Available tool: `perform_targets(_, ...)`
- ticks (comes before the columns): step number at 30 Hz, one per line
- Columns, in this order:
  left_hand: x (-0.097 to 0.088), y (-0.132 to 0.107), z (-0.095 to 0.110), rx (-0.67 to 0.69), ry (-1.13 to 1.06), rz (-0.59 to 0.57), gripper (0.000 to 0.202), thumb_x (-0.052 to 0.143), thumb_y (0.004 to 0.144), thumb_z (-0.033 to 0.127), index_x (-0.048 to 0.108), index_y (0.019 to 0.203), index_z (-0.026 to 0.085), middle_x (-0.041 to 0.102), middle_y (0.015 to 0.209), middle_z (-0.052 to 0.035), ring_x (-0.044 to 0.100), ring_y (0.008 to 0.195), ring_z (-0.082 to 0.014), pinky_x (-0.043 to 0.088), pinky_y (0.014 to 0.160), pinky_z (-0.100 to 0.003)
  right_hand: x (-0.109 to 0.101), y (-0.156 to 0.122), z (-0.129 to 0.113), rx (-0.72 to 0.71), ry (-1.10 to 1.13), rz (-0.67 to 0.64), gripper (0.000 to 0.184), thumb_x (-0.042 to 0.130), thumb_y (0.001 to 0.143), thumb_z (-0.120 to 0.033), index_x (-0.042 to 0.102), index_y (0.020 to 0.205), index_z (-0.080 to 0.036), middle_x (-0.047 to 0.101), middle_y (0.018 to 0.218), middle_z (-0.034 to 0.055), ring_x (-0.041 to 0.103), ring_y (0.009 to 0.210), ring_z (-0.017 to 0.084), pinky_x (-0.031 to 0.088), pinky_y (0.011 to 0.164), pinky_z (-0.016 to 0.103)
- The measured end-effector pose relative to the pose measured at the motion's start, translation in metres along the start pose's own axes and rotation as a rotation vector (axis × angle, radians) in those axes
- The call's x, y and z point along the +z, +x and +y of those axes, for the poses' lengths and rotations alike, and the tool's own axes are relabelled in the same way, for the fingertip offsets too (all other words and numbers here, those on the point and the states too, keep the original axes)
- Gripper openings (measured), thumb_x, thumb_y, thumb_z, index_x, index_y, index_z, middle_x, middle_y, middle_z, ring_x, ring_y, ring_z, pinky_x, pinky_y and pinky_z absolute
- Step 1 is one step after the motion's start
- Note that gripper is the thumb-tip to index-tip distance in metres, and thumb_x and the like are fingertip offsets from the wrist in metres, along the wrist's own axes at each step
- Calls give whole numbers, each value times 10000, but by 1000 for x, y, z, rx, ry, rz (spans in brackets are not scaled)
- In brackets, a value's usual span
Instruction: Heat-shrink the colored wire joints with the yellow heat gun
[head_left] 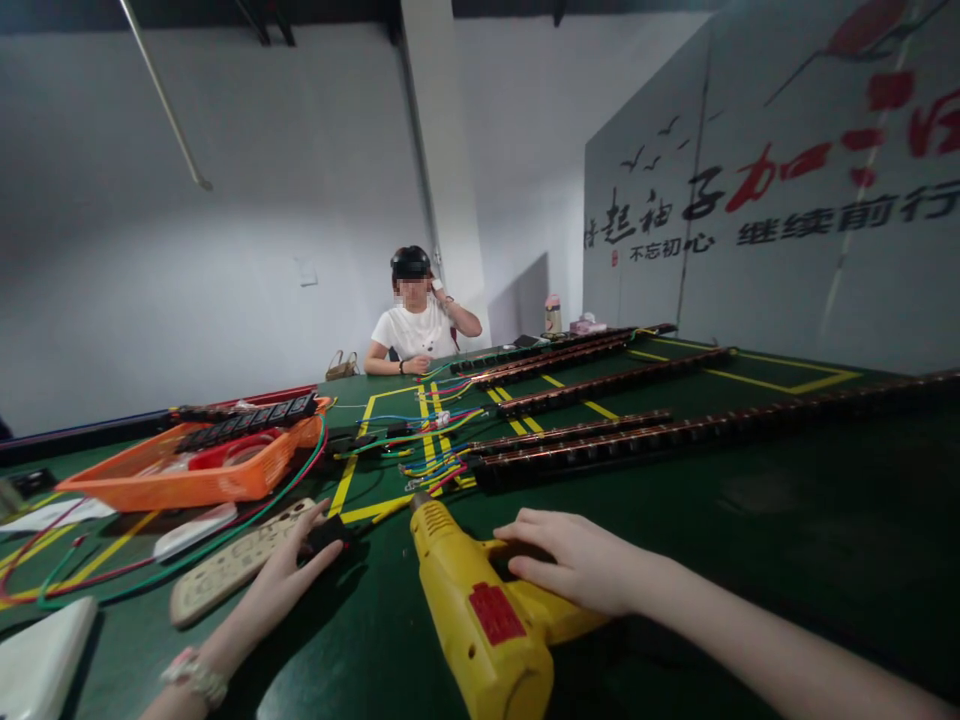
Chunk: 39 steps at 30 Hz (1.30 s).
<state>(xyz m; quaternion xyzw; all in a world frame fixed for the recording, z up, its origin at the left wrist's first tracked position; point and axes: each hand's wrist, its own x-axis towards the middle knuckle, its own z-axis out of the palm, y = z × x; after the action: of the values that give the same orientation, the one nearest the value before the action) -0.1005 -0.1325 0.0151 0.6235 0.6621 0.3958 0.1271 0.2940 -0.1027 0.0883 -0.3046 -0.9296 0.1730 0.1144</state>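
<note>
A yellow heat gun (pixel 480 600) with a red label lies at the front middle of the table, its metal nozzle pointing away from me. My right hand (pixel 577 560) is closed around its handle from the right. To the left of the gun, my left hand (pixel 289 560) pinches a small black block (pixel 328 536) between thumb and fingers. A yellow lead (pixel 390 511) runs near the block towards the nozzle; whether they join is unclear. Partly behind the left hand lies a beige remote-like panel (pixel 225 575) with buttons.
An orange basket (pixel 187 490) with black parts and red cable stands at left. Long dark bars (pixel 637 435) with coloured wires cross the green table (pixel 712 580). A white box (pixel 41 655) sits front left. Across the table sits a person (pixel 414 330), one hand raised to the head.
</note>
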Motion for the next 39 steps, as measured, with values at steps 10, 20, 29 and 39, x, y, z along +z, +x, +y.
perform_targets(10, 3, 0, 0, 45, -1, 30, 651, 525, 752, 617, 440, 1265, 224, 620, 1162, -94, 568, 1130, -295, 465, 938, -417, -1, -3, -1, 0, 5, 9, 494, 382, 926, -490, 531, 1301, -206, 600, 1128, 105, 589, 999, 246, 450, 879, 363)
perform_targets(20, 0, 2, 2, 108, 55, -76, 589, 593, 725, 577, 497, 1193, 232, 618, 1186, -94, 558, 1147, -301, 444, 988, -436, 0, -2, -1, -2, -24, 28, 478, 392, 920, -473, 544, 1285, -204, 608, 1116, 107, 595, 993, 251, 453, 864, 362)
perform_targets(29, 0, 2, -1, 66, 39, -39, 633, 551, 763, 539, 426, 1286, 204, 543, 1311, -118, 464, 1259, -305, 405, 1031, -445, 2, -2, -1, 6, -2, 36, 468, 391, 921, -467, 540, 1293, -226, 602, 1142, 107, 585, 1022, 259, 447, 886, 382)
perform_targets(39, 4, 3, 1, 64, -23, -62, 632, 539, 797, 507, 391, 1326, 197, 509, 1346, -125, 467, 1259, -280, 373, 1054, -431, 0, 10, -7, 5, 178, -8, 458, 391, 928, -451, 570, 1265, -198, 591, 1230, 101, 541, 1125, 252, 396, 984, 369)
